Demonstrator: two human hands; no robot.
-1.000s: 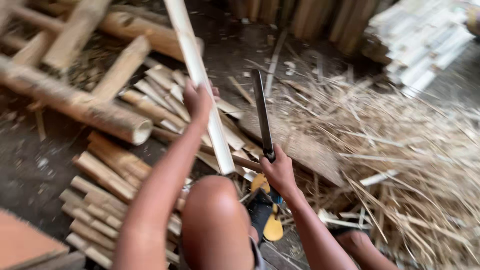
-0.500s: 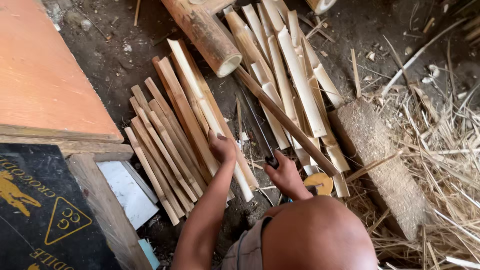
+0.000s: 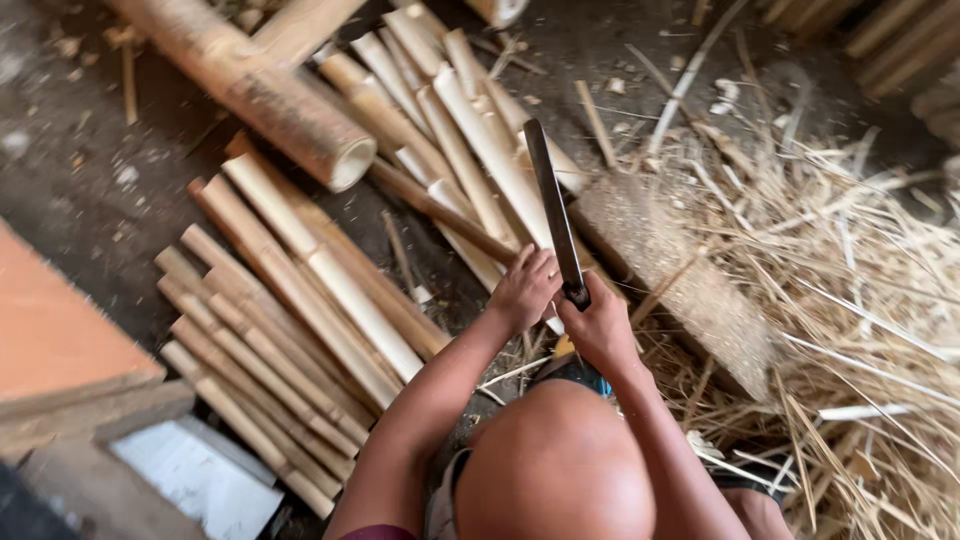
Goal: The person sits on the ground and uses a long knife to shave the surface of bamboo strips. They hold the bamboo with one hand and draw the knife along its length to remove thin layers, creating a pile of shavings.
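The right hand (image 3: 600, 325) is clenched around the handle of a long dark flat-bladed chopping knife (image 3: 552, 205), whose long axis runs up and away from the fingers, tilted slightly left. The left hand (image 3: 522, 290) sits just beside it, touching; its fingers are curled over a pale split bamboo slat (image 3: 490, 150) that stretches away from them up and to the left. More split bamboo slats (image 3: 270, 330) lie side by side left of the fingers on the dark earthen floor (image 3: 90, 190); loose straw-coloured bamboo shavings (image 3: 850, 330) crowd the right.

Dark blade (image 3: 552, 205), pale tan split bamboo strips (image 3: 300, 270), straw-yellow shavings (image 3: 850, 300), orange board (image 3: 55, 330), dark grey ground (image 3: 90, 190)
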